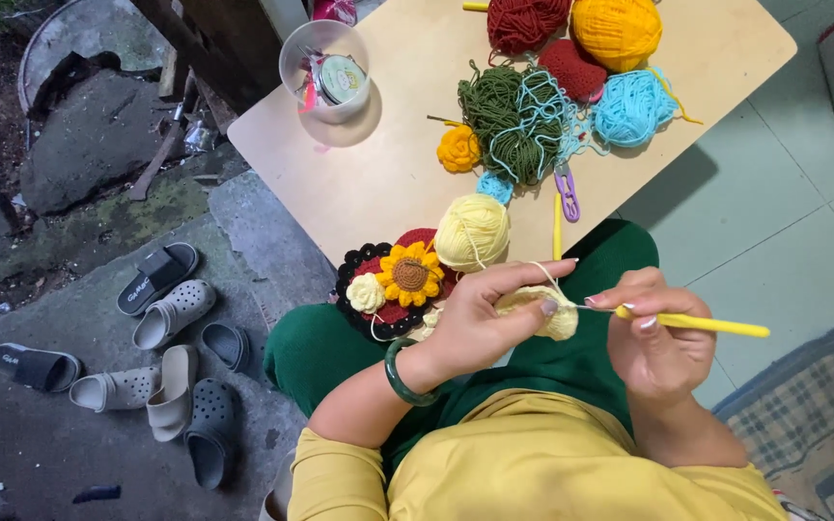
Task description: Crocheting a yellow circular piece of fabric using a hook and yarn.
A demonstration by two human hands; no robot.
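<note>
My left hand (480,323) pinches a small pale yellow crochet piece (544,311) over my lap, with yarn looped over the index finger. My right hand (656,338) grips a yellow crochet hook (702,324) whose metal tip points into that piece. A pale yellow yarn ball (473,232) sits at the table's near edge, its strand running to my left hand. Beside it lies a dark red and black crocheted piece (393,285) bearing a sunflower and a cream flower.
On the light wooden table (388,174) lie red, orange, blue and green yarn (518,121), a small orange crochet flower (458,150), purple scissors (567,193), another yellow hook (558,224) and a clear tub (326,69). Several sandals (171,309) lie on the concrete at left.
</note>
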